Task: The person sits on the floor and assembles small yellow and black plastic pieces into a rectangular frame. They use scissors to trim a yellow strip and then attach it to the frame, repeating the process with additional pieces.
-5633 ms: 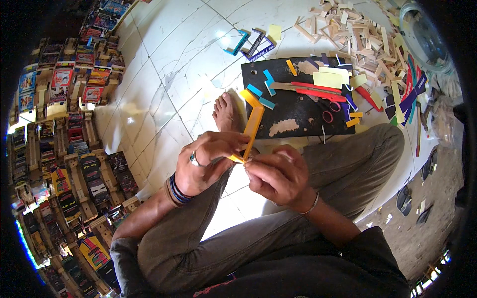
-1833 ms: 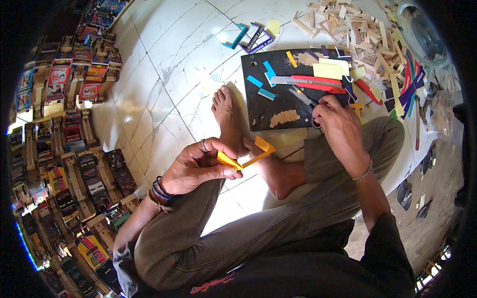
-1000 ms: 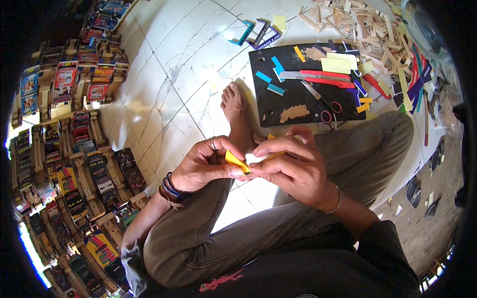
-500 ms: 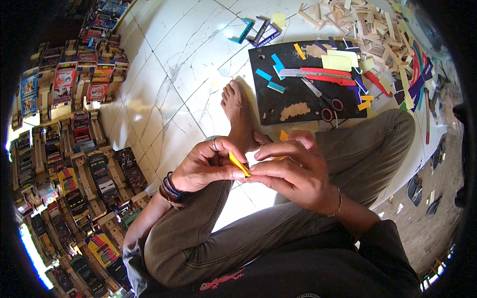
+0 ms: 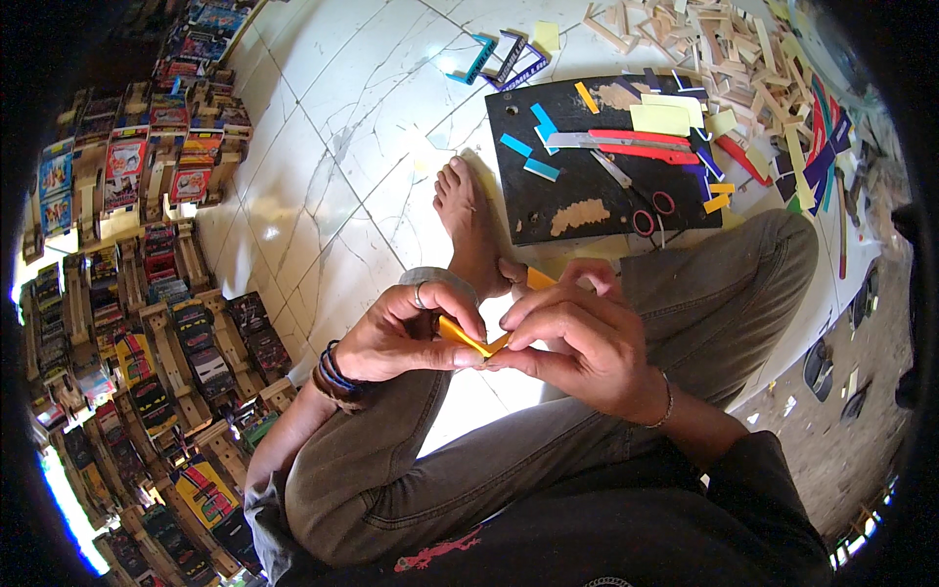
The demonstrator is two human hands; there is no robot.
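A narrow yellow strip (image 5: pixel 464 336), which looks like paper or card, is bent into a V between my hands above my crossed legs. My left hand (image 5: pixel 406 328) pinches one arm of it between thumb and forefinger. The fingertips and thumb of my right hand (image 5: pixel 587 333) close on the other arm, close to the bend. Beyond my right fingers another piece of yellow strip (image 5: pixel 540 280) shows; whether it belongs to the same strip I cannot tell. My right fingers partly hide the held end.
Past my foot lies a worn black board (image 5: pixel 509 201) with red-handled cutters (image 5: pixel 646 154), scissors (image 5: pixel 614 170) and blue strips (image 5: pixel 541 169). Wooden sticks (image 5: pixel 729 59) are heaped at far right. Small coloured frames (image 5: pixel 515 61) lie farther off; wooden racks of packs (image 5: pixel 147 342) stand at left.
The yellow strip now shows a sharper V, its left arm tilted more toward my left hand. My right fingers have shifted slightly, and more yellow shows beyond them.
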